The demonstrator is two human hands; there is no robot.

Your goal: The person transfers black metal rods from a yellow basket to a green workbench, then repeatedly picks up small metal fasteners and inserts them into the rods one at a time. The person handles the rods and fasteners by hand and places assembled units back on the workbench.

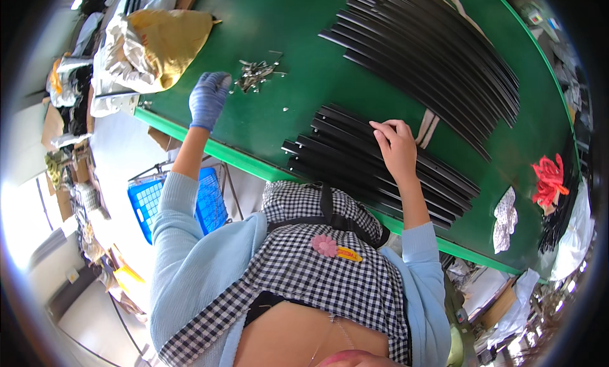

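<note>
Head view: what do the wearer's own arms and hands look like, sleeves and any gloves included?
The left hand wears a mottled blue fabric glove reaching the wrist. The right hand has no glove. Both arms have light blue knit sleeves that end on the forearm, plain, with no markings I can make out.

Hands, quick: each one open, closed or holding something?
Left hand: gloved, curled; can't tell if holding anything.
Right hand: partly curled over black tubes; grip unclear.
</note>
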